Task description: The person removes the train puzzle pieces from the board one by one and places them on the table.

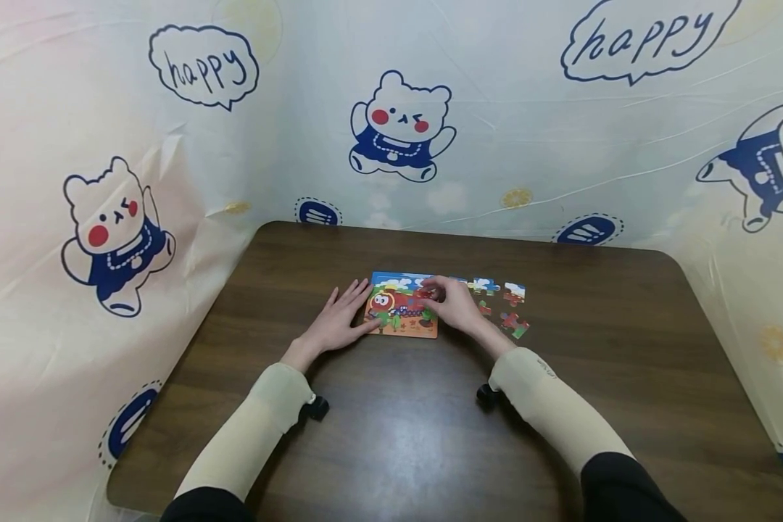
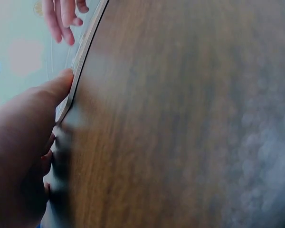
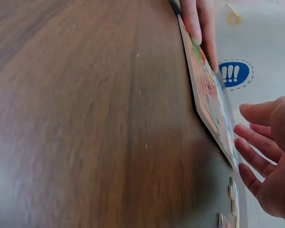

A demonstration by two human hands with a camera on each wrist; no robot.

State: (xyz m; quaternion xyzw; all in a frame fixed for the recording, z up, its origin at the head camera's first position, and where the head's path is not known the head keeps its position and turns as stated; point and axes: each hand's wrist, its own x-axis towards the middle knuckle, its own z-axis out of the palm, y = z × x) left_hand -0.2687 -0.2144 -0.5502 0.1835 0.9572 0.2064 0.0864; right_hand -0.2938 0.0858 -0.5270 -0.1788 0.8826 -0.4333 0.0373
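Fingers, left hand [image 1: 331, 324]: straight and spread apart; I read the fingertips at the left edge of the board, the thumb over its lower left corner.
Fingers, right hand [image 1: 455, 303]: loosely bent, thumb and fingertips apart on my right wrist feed; the hand is over the right side of the board; contact there I cannot tell.
Puzzle board [image 1: 401, 328]: flat on the table [image 1: 417, 457], between the two hands; blue sky and clouds along the top, a red cartoon figure with round white eyes in the middle, orange ground below.
Loose pieces: right of the board, beside the right hand; I note a red and white one [image 1: 514, 293], a blue and white one [image 1: 486, 285], a red and green one [image 1: 515, 325]; others are partly hidden by the hand.
Sleeves: pale [image 1: 279, 395] on both forearms, dark further up; a small black device [image 1: 316, 408] at each wrist.
Backdrop: a pale cloth [image 1: 496, 159] printed with bears and "happy" bubbles.
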